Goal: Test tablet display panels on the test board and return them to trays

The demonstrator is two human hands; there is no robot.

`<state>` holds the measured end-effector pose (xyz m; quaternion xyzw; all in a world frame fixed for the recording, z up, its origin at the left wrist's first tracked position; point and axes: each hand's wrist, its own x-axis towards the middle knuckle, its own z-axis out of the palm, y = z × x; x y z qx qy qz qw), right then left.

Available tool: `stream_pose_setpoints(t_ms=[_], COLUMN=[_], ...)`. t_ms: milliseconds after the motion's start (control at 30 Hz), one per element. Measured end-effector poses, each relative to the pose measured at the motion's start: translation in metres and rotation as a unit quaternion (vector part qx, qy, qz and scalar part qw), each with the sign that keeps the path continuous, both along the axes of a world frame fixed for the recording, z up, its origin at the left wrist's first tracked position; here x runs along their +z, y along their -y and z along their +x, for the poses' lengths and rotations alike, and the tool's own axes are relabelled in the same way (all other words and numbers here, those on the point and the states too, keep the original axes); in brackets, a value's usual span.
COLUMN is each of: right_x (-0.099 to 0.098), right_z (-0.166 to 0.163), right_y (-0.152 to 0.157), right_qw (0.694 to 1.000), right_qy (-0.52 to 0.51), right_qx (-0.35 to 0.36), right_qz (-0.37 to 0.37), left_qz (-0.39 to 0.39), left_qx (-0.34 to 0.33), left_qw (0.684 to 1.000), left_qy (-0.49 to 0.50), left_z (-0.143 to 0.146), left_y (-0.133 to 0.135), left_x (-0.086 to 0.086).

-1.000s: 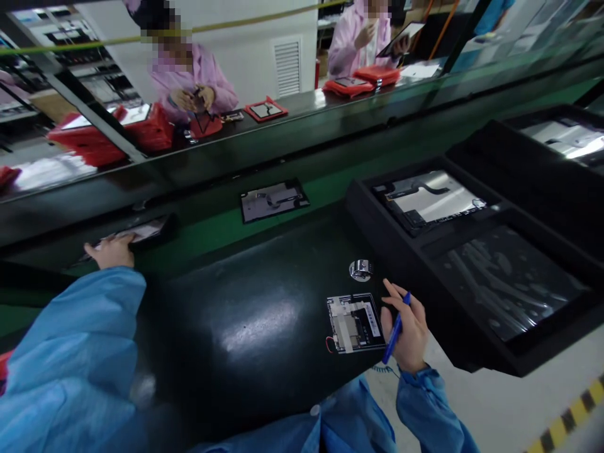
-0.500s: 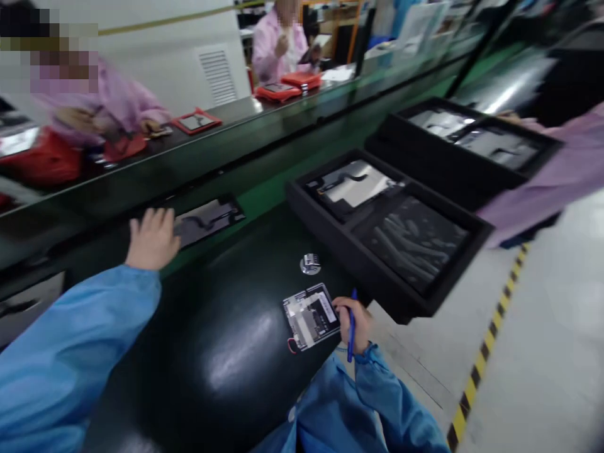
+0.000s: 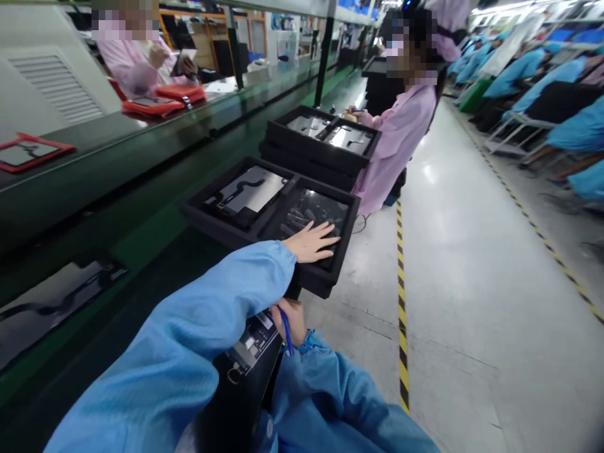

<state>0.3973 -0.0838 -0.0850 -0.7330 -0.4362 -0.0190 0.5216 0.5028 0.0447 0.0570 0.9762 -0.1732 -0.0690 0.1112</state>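
Two hands work at the black foam tray [image 3: 325,190]. The left hand [image 3: 311,242] lies flat, fingers spread, on the dark tablet panel [image 3: 306,214] in the tray's right compartment. Below the tray's near edge, the right hand [image 3: 289,321] pinches a blue pen [image 3: 285,331], its length slanting down over a circuit-board tablet back [image 3: 250,345]. A pink-smocked co-worker [image 3: 401,132] stands beyond the tray.
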Motion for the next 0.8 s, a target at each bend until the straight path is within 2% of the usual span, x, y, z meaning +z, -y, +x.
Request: stream_pose_setpoints(t_ms=[133,233,300,400,500,567,633,700,800], right_x=[-0.005,-0.009,-0.012,-0.017,-0.018,-0.015,-0.011,-0.007,-0.004], right_z=[0.0,-0.001,0.0,0.001,0.001,0.0,-0.001,-0.001,-0.004], right_y=[0.001,0.0,-0.001,-0.001,-0.001,-0.002,-0.002,-0.002,-0.001], right_qw=[1.0,1.0,1.0,1.0,0.999,1.0,1.0,1.0,1.0], right_qy=[-0.006,-0.009,-0.006,0.003,-0.001,-0.012,-0.021,-0.021,0.001], right_qx=[0.015,0.012,0.008,0.01,0.011,0.009,0.005,-0.001,-0.011], right_qz=[-0.011,-0.017,-0.02,-0.028,-0.031,-0.027,-0.02,-0.014,-0.009], left_qz=[0.034,0.05,0.072,0.121,0.161,0.164,0.15,0.117,0.029], left_qx=[0.031,0.083,0.136,0.214,0.237,0.276,0.346,0.397,0.417], left_qw=[0.999,0.995,0.988,0.969,0.958,0.944,0.918,0.898,0.895], left_qy=[0.002,-0.006,-0.017,-0.018,0.036,0.08,0.124,0.149,0.156], left_z=[-0.003,-0.011,-0.016,-0.024,-0.029,-0.027,-0.024,-0.027,-0.043], left_y=[0.005,0.004,0.015,0.043,0.052,0.032,-0.006,-0.05,-0.096], left_x=[0.0,0.006,0.013,0.033,0.063,0.082,0.094,0.101,0.103])
